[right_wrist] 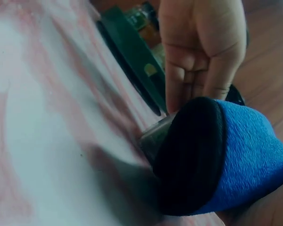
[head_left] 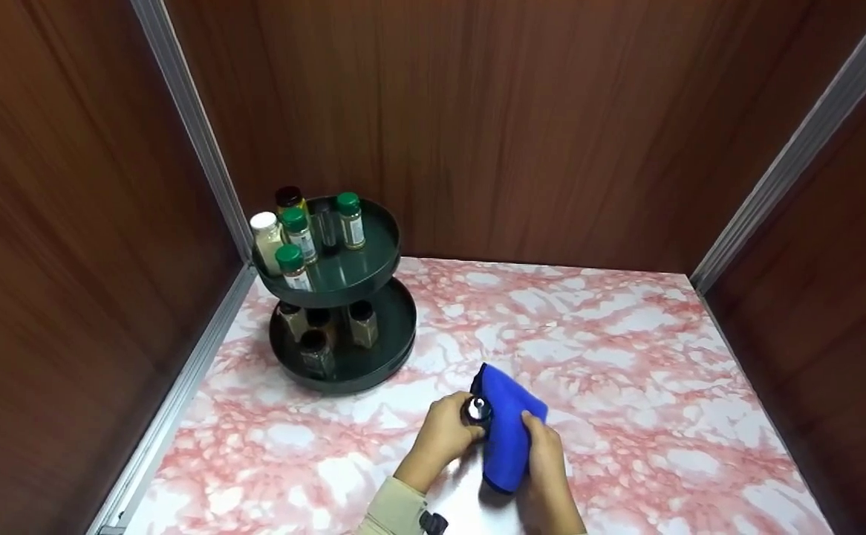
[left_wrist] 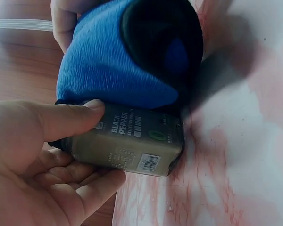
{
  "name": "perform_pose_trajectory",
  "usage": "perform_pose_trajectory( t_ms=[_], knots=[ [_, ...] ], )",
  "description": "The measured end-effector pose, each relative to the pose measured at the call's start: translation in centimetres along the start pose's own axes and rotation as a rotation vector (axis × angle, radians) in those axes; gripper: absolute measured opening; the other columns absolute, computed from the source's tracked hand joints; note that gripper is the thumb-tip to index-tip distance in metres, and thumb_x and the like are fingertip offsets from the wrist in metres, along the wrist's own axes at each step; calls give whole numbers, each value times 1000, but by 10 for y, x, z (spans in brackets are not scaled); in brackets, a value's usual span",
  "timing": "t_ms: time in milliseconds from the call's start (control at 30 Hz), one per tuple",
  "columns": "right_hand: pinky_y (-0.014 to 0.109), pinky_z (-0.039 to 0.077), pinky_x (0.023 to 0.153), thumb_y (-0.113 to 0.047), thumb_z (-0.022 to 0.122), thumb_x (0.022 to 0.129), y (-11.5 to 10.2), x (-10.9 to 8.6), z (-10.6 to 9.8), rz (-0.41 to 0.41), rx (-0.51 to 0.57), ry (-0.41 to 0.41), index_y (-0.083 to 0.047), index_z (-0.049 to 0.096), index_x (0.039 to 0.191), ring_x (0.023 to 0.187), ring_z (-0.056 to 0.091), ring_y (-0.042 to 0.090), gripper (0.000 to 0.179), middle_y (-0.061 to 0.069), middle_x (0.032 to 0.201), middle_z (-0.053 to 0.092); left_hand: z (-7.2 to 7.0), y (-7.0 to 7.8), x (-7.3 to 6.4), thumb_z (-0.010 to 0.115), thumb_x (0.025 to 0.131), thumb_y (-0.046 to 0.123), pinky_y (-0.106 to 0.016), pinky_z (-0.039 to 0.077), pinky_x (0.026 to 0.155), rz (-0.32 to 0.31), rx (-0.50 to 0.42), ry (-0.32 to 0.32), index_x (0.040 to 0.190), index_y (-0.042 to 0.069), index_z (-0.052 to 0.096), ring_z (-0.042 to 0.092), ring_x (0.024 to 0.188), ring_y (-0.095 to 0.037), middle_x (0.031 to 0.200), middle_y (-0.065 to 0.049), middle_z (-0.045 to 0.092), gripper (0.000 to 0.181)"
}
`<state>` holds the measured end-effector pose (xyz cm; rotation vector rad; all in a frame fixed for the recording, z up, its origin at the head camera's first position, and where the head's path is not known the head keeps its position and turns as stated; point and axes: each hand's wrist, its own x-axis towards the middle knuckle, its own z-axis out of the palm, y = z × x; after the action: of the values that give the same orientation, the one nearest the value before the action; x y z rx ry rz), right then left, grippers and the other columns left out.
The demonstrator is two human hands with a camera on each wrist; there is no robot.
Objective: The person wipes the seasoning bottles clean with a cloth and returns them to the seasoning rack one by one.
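My left hand holds a black pepper bottle with a dark cap, thumb on one side and fingers on the other. Its printed label and barcode show in the left wrist view. Against the bottle's side lies a folded blue cloth with black edging. My right hand grips that cloth, thumb on top; the cloth hides most of its fingers. In the right wrist view the cloth covers much of the bottle. Whether the bottle's base touches the table cannot be told.
A dark green two-tier round rack stands at the back left. Several spice bottles with green, white and dark caps are on its upper tier, and dark-capped ones on the lower tier. Brown wood-look panels enclose the pink-and-white marbled table.
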<state>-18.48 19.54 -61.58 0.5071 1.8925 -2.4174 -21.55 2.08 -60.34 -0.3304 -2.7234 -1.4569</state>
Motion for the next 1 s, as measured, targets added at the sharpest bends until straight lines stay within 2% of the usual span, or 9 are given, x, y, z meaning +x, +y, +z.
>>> perform_pose_trajectory(
  t_ms=[133, 300, 433, 533, 667, 800, 900, 1000],
  knots=[
    [32, 57, 79, -33, 49, 105, 1, -1, -1, -22, 4, 26, 5, 64, 116, 83, 70, 17, 42, 5, 90, 73, -3, -2, 3, 85, 73, 1, -44, 53, 96, 28, -5, -38, 116, 2, 70, 68, 108, -28, 111, -12, 74, 46],
    [33, 58, 78, -31, 47, 106, 1, -2, 0, -30, 85, 20, 4, 63, 117, 82, 71, 17, 40, 5, 90, 74, -6, -5, 6, 82, 73, -2, -41, 53, 96, 33, -63, -87, 118, 2, 69, 68, 109, -31, 111, -8, 74, 47],
    [34, 59, 78, -31, 47, 107, -1, -2, 0, -36, 118, 20, 5, 62, 118, 83, 72, 18, 40, 5, 91, 74, -7, -6, 5, 80, 73, -2, -43, 51, 100, 37, -66, -94, 125, 2, 67, 66, 115, -30, 118, -10, 72, 53],
    [35, 59, 79, -31, 46, 107, -2, -2, -1, -38, 132, 17, 7, 59, 122, 84, 72, 18, 43, 6, 92, 74, -4, -5, 2, 83, 76, 6, -45, 48, 105, 45, -30, -51, 130, 1, 63, 62, 120, -29, 125, -13, 68, 58],
    [34, 58, 80, -31, 45, 107, -3, -1, -3, -44, 145, 17, 8, 54, 128, 86, 71, 18, 45, 5, 95, 74, 6, -2, -4, 85, 78, 24, -46, 46, 107, 32, 46, 57, 136, 0, 56, 56, 126, -30, 132, -14, 60, 69],
    [32, 58, 81, -30, 45, 107, -4, 0, -4, -47, 161, 22, 8, 52, 131, 87, 71, 16, 46, 3, 97, 73, 20, 3, -8, 87, 75, 39, -45, 49, 101, -51, 143, 179, 134, 2, 53, 53, 122, -30, 127, -13, 55, 78],
    [31, 57, 82, -30, 44, 107, -4, 0, -5, -55, 163, 24, 9, 50, 133, 88, 70, 14, 47, 2, 99, 73, 29, 5, -10, 88, 72, 49, -44, 52, 91, -124, 220, 265, 126, 5, 54, 53, 112, -28, 115, -10, 53, 78],
    [31, 57, 83, -30, 44, 108, -4, 0, -6, -61, 169, 27, 10, 49, 134, 89, 71, 15, 48, 3, 99, 73, 35, 7, -9, 89, 70, 53, -43, 53, 84, -174, 250, 325, 118, 6, 53, 55, 103, -27, 106, -8, 52, 76]
  ],
)
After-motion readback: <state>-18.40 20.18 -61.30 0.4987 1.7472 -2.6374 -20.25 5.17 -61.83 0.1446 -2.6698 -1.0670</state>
